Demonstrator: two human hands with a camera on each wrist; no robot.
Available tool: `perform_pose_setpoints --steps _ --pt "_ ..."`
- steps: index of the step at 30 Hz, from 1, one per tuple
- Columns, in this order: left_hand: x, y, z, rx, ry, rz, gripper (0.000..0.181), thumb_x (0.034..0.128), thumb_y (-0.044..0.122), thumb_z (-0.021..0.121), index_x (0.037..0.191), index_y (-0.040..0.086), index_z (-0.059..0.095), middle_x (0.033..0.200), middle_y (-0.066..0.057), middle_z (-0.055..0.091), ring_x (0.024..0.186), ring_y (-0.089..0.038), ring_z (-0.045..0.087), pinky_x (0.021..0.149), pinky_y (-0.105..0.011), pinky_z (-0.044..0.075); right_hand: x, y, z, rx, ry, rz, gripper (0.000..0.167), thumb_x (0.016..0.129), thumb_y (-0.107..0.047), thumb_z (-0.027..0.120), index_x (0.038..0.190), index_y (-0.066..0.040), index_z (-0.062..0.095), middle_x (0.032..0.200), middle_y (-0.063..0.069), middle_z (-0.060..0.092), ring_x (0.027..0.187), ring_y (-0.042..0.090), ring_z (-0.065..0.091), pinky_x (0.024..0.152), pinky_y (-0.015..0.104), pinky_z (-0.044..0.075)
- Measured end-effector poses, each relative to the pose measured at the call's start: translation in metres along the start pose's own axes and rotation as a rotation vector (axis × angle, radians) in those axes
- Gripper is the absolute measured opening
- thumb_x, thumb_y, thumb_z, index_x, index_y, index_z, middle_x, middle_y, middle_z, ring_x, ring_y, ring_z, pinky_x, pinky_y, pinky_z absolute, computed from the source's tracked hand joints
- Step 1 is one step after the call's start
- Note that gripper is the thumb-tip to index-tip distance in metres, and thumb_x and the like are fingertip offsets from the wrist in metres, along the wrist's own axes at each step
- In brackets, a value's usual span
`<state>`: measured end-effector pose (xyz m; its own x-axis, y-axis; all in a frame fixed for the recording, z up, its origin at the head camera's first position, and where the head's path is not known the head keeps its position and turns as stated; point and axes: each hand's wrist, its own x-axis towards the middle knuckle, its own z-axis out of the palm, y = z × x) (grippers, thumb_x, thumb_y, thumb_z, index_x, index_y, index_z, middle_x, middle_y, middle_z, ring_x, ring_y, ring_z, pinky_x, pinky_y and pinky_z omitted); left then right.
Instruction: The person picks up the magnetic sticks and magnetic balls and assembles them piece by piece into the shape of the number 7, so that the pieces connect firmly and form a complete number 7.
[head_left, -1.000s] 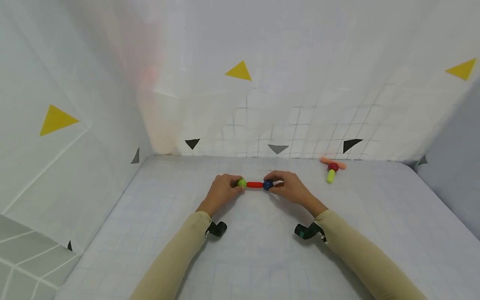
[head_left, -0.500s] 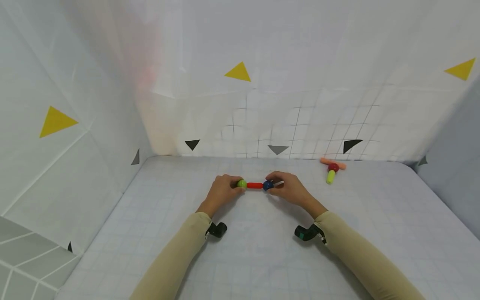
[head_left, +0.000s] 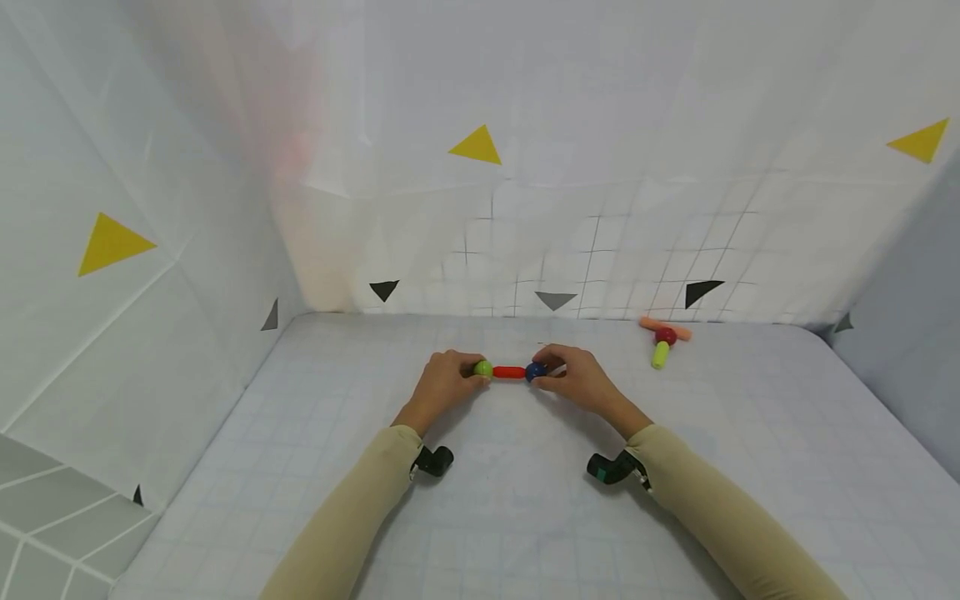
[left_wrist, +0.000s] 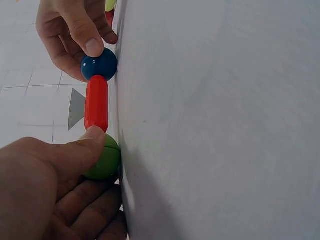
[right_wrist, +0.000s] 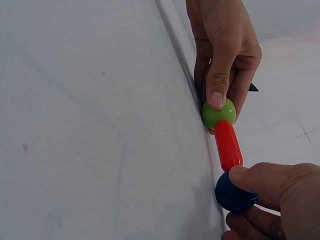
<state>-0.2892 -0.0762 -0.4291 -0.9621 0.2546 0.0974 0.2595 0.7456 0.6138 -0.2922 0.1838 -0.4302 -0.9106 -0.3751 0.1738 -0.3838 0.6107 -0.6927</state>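
A red rod [head_left: 509,372] lies between a green ball [head_left: 483,368] on its left end and a blue ball [head_left: 534,372] on its right end, all in one line near the tabletop. My left hand [head_left: 442,383] pinches the green ball between thumb and fingers. With thumb and fingers, my right hand [head_left: 585,380] grips the blue ball. In the left wrist view the red rod [left_wrist: 96,103] meets the blue ball [left_wrist: 99,65], and my left thumb reaches over the joint with the green ball [left_wrist: 106,159]. The right wrist view shows the rod touching both balls.
Towards the back right of the white cloth-covered table [head_left: 510,517] lies a second group: a red ball [head_left: 665,336], a yellow-green rod [head_left: 660,356] and an orange rod [head_left: 678,330] behind it. A white back wall [head_left: 420,233] carries yellow and dark triangles.
Almost nothing differs. Both hands keep their grip on the two balls, and the whole view has shifted very slightly.
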Motion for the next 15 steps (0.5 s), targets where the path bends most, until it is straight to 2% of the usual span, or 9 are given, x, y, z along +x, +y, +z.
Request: perform_pose_setpoints --steps 11,15 --pt "-0.0009 0.0011 -0.0004 -0.003 -0.002 -0.009 0.043 0.0924 0.022 0.083 0.132 0.009 0.073 0.121 -0.007 0.073 0.113 -0.024 0.063 0.102 -0.043 0.05 -0.0008 0.0008 0.0048 -0.015 0.044 -0.018 0.031 0.088 -0.011 0.085 0.114 -0.003 0.07 0.103 0.006 0.071 0.096 0.023 0.067 0.084 0.039 0.059" --pt "-0.0004 0.0018 -0.0002 0.004 -0.006 -0.011 0.044 0.0926 0.022 0.083 0.133 0.01 0.073 0.121 -0.007 0.073 0.113 -0.024 0.063 0.103 -0.043 0.05 -0.0041 -0.001 0.0019 -0.002 0.042 -0.006 0.037 0.088 -0.01 0.086 0.12 -0.001 0.069 0.109 0.008 0.071 0.1 0.026 0.067 0.086 0.041 0.059"
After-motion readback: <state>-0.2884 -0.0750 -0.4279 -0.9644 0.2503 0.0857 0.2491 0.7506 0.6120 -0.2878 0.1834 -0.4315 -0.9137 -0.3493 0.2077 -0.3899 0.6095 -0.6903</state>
